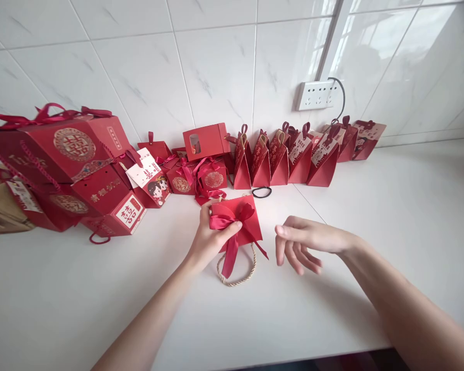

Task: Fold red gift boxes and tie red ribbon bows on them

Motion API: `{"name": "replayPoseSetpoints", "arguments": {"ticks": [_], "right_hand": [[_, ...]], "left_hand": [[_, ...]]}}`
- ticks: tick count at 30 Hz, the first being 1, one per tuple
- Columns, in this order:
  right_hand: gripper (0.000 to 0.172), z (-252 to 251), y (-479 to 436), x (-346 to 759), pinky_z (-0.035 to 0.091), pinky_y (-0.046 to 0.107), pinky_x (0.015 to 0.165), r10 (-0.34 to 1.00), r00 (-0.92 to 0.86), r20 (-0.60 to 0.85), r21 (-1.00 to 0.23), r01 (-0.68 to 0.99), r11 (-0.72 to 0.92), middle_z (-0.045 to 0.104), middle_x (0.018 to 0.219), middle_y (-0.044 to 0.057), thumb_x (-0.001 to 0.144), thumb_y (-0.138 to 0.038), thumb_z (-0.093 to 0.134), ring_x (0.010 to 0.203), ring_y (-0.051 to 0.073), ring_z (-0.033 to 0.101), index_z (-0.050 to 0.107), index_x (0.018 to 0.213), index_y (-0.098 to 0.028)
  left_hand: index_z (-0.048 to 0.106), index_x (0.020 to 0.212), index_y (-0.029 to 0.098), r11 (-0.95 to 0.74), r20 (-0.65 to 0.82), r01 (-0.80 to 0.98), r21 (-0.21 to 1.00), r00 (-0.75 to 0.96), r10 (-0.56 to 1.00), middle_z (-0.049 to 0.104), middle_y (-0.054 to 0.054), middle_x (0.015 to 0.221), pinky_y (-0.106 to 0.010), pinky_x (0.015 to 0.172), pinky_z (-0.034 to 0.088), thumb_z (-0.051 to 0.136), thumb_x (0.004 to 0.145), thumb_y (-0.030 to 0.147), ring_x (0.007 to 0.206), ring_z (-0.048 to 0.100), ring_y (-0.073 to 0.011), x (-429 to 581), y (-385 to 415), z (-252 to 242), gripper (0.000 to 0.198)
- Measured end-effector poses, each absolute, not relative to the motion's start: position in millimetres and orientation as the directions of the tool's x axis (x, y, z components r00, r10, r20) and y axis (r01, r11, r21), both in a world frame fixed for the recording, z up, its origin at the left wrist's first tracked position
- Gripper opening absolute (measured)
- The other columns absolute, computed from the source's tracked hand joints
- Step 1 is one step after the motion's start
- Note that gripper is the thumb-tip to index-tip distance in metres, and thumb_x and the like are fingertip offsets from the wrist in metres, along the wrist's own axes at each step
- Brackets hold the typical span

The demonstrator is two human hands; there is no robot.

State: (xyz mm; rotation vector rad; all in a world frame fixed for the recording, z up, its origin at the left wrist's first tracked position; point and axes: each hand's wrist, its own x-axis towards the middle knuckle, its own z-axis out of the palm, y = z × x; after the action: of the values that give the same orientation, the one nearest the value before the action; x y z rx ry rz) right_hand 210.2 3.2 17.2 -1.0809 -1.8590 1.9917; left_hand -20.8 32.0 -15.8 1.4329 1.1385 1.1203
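The red cardboard box [252, 233] is at the centre of the frame, raised toward the viewer above the white desk [216, 330], its broad flat face turned toward the camera. The visible face is nearly square, so no clear long axis can be read; its side edges lean slightly from upper left to lower right. A glossy crimson ribbon bow [244, 212] lies across the face, one tail hanging toward the bottom of the frame and a thinner one toward the lower right. A twisted cream rope handle [237, 284] loops from the lower edge toward the bottom of the frame. Relative to the left grip [209, 237], the box extends to the right. That grip pinches the box by its left side, thumb pressed on the bow, the other fingers mostly hidden behind. The right grip [303, 239] stands apart, right of the box, fingers loosely spread and bent, with nothing held. A black elastic ring [262, 197] lies just beyond the box, in front of a row of red triangular paper boxes [280, 167] at upper centre-right.
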Motion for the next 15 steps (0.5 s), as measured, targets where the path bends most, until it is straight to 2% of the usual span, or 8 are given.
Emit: {"name": "replayPoseSetpoints", "arguments": {"ticks": [1, 3, 6, 10, 15], "right_hand": [[0.071, 14.6, 6.3, 211.8, 0.038, 0.018, 0.031, 0.628, -0.678, -0.381, -0.919, 0.352, -0.177, 0.067, 0.052, 0.007, 0.082, -0.073, 0.043, 0.031, 0.01, 0.054, 0.072, 0.079, -0.008], [0.071, 5.6, 11.8, 209.2, 0.044, 0.019, 0.035, 0.579, -0.698, -0.421, -0.903, 0.383, -0.194, 0.073, 0.068, 0.012, 0.084, -0.071, 0.041, 0.042, 0.012, 0.063, 0.071, 0.094, -0.007], [0.07, -8.8, 17.4, 199.9, 0.049, 0.02, 0.04, 0.547, -0.748, -0.377, -0.926, 0.284, -0.249, 0.075, 0.09, 0.015, 0.085, -0.071, 0.041, 0.059, 0.016, 0.07, 0.066, 0.108, -0.011], [0.055, -15.5, 18.1, 193.6, 0.053, 0.02, 0.045, 0.633, -0.695, -0.34, -0.933, 0.165, -0.32, 0.075, 0.089, 0.013, 0.085, -0.061, 0.053, 0.061, 0.015, 0.071, 0.07, 0.094, -0.01], [0.04, -14.9, 16.5, 194.2, 0.056, 0.021, 0.052, 0.641, -0.673, -0.369, -0.919, 0.16, -0.361, 0.075, 0.081, 0.008, 0.08, -0.05, 0.066, 0.058, 0.013, 0.069, 0.07, 0.086, -0.011]], "left_hand": [[0.041, 0.116, 0.024, -0.117, 0.101, 0.108, 0.987, 0.145, 0.984, 0.058, -0.006, 0.113, -0.036, 0.089, 0.047, 0.075, 0.069, 0.036, 0.107, 0.059, -0.023, -20.7, 32.0, -15.7, 0.059], [0.041, 0.116, 0.024, -0.133, 0.115, 0.115, 0.985, 0.147, 0.982, 0.059, -0.005, 0.111, -0.036, 0.089, 0.047, 0.075, 0.07, 0.037, 0.106, 0.059, -0.0229, -20.4, 32.2, -15.3, 0.059], [0.04, 0.118, 0.024, -0.149, 0.129, 0.124, 0.981, 0.157, 0.979, 0.061, -0.005, 0.108, -0.037, 0.089, 0.046, 0.074, 0.071, 0.036, 0.105, 0.059, -0.0228, -20.3, 32.6, -14.8, 0.059], [0.041, 0.12, 0.025, -0.163, 0.145, 0.122, 0.979, 0.148, 0.978, 0.059, -0.006, 0.114, -0.036, 0.09, 0.046, 0.073, 0.072, 0.036, 0.108, 0.058, -0.0231, -20.6, 33.2, -15.2, 0.058], [0.042, 0.119, 0.025, -0.147, 0.128, 0.119, 0.982, 0.154, 0.98, 0.061, -0.005, 0.112, -0.035, 0.086, 0.047, 0.074, 0.071, 0.037, 0.105, 0.06, -0.0227, -20.6, 33.3, -14.7, 0.058]]}}
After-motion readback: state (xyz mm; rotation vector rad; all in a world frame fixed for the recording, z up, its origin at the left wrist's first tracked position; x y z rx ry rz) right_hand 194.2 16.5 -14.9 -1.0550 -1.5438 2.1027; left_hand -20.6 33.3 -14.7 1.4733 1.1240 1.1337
